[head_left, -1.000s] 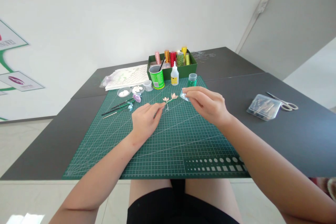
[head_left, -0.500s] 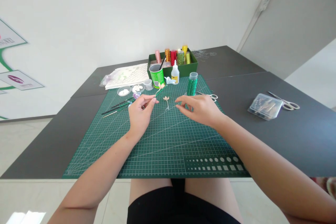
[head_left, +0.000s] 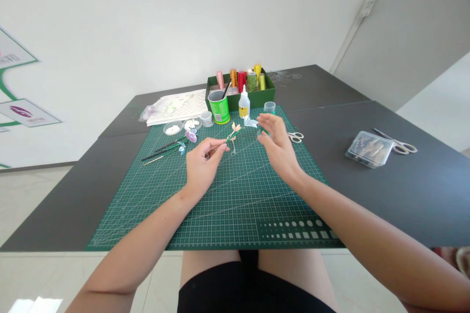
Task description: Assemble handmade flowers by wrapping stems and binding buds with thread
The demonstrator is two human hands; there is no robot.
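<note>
My left hand is closed in a pinch around the green-wrapped stem of an artificial flower spray. The spray carries a peach flower and a pale blue flower at its tip. My right hand is raised to the right of the blue flower, fingers apart, with nothing visible in it. Behind that hand stands a spool of green thread, mostly covered, only its clear top showing. Beneath the spray, a small loose flower stem lies on the green cutting mat, partly hidden.
Behind are a green can, a glue bottle and a green box of thread spools. A purple flower, brushes and dishes of white pieces lie left. Scissors and a clear case sit right.
My left hand has shifted right, carrying the flower spray with it and lowering its tip slightly. My right hand has lifted and turned with fingers spread, now covering most of the spool.
</note>
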